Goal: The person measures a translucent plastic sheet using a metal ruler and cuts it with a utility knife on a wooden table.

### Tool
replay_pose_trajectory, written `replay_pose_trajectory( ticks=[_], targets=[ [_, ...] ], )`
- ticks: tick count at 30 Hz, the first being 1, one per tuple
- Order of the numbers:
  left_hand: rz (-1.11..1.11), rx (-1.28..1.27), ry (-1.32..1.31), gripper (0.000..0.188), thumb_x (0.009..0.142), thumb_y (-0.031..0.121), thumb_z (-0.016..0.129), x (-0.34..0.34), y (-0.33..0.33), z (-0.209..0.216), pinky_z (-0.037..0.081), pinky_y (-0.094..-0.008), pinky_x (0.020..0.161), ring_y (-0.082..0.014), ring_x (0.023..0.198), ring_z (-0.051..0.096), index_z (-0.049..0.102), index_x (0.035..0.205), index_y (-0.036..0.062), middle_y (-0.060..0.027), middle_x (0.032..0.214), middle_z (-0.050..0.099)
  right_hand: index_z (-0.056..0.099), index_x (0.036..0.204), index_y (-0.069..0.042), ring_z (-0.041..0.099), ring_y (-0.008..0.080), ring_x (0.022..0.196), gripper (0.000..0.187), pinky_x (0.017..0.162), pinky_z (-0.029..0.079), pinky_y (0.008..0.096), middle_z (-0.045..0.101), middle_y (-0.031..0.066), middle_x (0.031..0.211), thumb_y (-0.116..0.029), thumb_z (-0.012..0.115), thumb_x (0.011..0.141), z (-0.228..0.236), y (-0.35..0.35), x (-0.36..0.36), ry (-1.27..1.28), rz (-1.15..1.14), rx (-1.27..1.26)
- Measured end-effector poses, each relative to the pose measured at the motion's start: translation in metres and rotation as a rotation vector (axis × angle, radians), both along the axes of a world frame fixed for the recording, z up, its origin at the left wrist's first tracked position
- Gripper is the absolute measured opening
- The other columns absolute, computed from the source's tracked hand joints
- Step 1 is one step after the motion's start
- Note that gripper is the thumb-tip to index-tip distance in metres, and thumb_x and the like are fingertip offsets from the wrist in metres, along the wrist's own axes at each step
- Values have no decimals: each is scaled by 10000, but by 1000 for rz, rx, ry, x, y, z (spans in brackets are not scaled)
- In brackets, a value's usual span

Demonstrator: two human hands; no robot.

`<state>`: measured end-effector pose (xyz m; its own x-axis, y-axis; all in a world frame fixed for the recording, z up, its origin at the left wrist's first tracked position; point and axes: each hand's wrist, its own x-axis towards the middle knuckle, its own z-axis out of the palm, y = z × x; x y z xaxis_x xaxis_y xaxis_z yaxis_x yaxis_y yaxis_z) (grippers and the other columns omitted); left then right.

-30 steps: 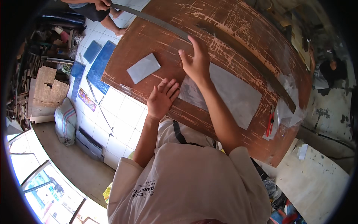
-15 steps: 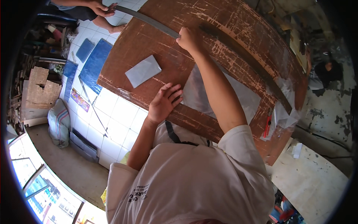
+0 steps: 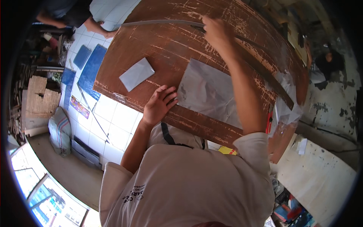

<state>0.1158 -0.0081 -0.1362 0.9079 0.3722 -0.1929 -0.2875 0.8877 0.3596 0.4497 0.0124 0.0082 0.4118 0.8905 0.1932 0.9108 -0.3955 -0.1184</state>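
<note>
- Right hand (image 3: 220, 36) reaches far over the table, its fingers closed on the near end of a long, thin, grey, metal-looking strip (image 3: 162, 22); blur hides the exact grip.
- Left hand (image 3: 157, 108) holds nothing that shows: its fingers are loosely bent and spread, near the table's front edge and just beside a translucent, greyish, rectangular plastic sheet (image 3: 206, 89). The two hands are well apart.
- That strip spans the far left part of a worn, reddish-brown, scratched tabletop (image 3: 151, 45), its other end close to the left edge.
- Half a second ago a co-worker's hands were at that other end; now the co-worker's arm (image 3: 51, 19) is away from it, which leaves the person's right hand as the only one seen on the strip. The right hand has also moved outward and to the right, so the strip lies more crosswise and the plastic sheet is more exposed.
- Around these lie a flat, pale grey, rectangular packet (image 3: 137, 74), a long, dark brown bar (image 3: 261, 72), a slim, red-handled cutter (image 3: 269, 120) and crumpled clear plastic (image 3: 289, 96).
- Dark lettering (image 3: 133, 195) marks the beige shirt (image 3: 189, 178); a colourful printed strip (image 3: 80, 107) lies on the white floor tiles (image 3: 113, 109), its print too small to read. No label shows on the packet.
</note>
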Motion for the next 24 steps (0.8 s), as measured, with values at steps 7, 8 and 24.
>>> replay_pose_trajectory(
  ticks=[7,8,24],
  targets=[
    [-49,205,45,458,1035,355,551,1,0,16,436,-470,1091,-290,1204,606,484,1396,82,-173,1409,552,603,1145,-72,682,321,755,238,696,523,405,684,134,905,-67,658,914,33,-284,-26,306,-303,129],
    [-94,193,34,458,1035,355,551,3,0,19,436,-470,1091,-290,1204,606,484,1396,82,-173,1409,552,595,1193,-52,683,314,773,321,731,530,388,688,143,959,-18,660,881,32,-330,-45,465,-409,120],
    [-503,1172,110,184,1001,57,609,120,-39,67,540,-313,860,-189,981,685,650,1156,-32,-133,1093,715,571,1201,-56,385,-2,514,300,432,307,185,446,-76,660,-239,670,985,-77,-411,-340,1131,-1285,1155]
  ],
)
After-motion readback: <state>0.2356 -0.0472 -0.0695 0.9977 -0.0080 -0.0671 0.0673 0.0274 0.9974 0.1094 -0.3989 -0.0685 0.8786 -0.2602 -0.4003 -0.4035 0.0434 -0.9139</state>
